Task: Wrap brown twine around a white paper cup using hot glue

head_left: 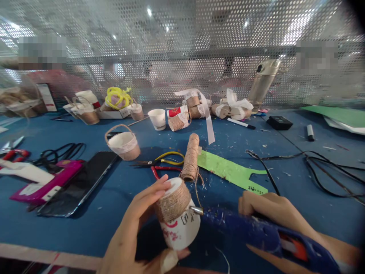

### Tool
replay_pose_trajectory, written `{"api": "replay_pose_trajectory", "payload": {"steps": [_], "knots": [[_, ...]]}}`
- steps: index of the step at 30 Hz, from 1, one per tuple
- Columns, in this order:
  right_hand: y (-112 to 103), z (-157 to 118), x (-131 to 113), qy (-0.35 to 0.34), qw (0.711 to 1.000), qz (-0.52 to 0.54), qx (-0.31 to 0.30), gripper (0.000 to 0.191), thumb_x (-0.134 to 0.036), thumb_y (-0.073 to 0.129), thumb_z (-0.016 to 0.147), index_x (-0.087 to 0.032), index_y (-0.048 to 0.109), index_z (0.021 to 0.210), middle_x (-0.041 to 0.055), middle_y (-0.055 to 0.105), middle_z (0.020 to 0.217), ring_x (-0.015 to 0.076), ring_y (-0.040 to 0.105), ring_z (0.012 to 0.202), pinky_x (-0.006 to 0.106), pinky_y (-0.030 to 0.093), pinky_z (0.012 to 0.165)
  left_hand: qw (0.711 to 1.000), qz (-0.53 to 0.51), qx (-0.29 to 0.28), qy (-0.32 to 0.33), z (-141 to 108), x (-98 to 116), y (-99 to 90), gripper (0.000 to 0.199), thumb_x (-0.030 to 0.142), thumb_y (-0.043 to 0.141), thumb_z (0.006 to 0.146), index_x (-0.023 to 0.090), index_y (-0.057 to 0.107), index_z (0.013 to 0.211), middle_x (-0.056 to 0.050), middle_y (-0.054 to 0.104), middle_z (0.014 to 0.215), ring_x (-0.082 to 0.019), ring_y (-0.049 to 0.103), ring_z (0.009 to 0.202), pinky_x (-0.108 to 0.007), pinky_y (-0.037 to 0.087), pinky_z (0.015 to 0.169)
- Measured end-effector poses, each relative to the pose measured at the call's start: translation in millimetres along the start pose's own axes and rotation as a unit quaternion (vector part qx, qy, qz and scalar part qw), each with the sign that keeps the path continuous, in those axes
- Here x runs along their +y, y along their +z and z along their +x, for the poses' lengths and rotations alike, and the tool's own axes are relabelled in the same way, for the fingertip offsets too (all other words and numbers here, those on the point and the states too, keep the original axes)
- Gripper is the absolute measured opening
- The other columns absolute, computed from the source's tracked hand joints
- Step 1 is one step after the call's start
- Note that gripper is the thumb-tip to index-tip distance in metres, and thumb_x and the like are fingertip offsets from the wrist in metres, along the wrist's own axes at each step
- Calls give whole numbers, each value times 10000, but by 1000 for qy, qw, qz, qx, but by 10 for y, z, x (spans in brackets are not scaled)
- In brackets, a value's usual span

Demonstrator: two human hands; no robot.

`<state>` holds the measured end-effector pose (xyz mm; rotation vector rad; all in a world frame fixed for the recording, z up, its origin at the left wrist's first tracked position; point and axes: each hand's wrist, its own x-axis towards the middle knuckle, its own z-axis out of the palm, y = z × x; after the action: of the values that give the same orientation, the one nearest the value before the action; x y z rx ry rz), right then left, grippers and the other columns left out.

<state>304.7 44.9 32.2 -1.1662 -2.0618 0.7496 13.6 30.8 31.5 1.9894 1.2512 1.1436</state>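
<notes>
Worktop [71, 232], blue and littered with scraps, stretches from three to nine o'clock, backed by a perforated metal screen [182, 45] across twelve. Between four and five o'clock lies a blue glue gun [236, 224], held in the closed grip of the right hand [270, 209], its tip aimed toward nine. A dark phone [88, 179] lies flat between eight and nine o'clock. At two, a metal tumbler [261, 85] leans near the screen. A green paper strip [225, 167] reaches out to four o'clock. Scissors [149, 163] with red and yellow handles lie toward seven, just beside a twine spool [190, 158] near the centre. At six o'clock, the left hand [129, 224] has its grip closed around a paper cup [179, 219], tilted with its base up and twine wound round the narrower part. The gun's metal nozzle [196, 210] meets the cup's side near the twine's lower edge.
</notes>
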Motion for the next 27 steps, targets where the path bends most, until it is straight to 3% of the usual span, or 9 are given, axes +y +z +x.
{"api": "replay_pose_trajectory", "payload": {"steps": [6,10,20,27], "knots": [[13,5,-36,-7,1000,-16,-1,204,-222,405,872,-242,300,699,-45,365,577,128,305,513,271,206,495,1000,-8,-3,-3,6,1,-6,692,310,810,767,316,444,1354,-105,481,1497,-352,518,1369,-492,536,1081],[9,16,-86,-10,1000,-2,-1,217,-193,481,803,-248,290,715,-62,363,567,123,268,502,274,193,488,1000,-8,-11,-10,10,1,-21,684,305,802,771,284,447,1356,-129,477,1498,-357,518,1370,-500,534,1079],[-134,27,-129,-22,997,27,-66,232,-159,549,713,-253,346,777,-81,410,594,112,276,508,252,246,495,1000,-19,-10,2,-2,-3,-5,680,253,797,765,270,456,1354,-139,468,1505,-365,510,1377,-469,570,1039],[-114,45,-116,-30,998,41,-41,225,-202,570,744,-251,353,769,-97,395,581,99,288,492,238,241,470,999,11,21,42,37,20,3,635,289,812,754,236,513,1311,-155,554,1426,-345,584,1309,-430,582,1021]]}}
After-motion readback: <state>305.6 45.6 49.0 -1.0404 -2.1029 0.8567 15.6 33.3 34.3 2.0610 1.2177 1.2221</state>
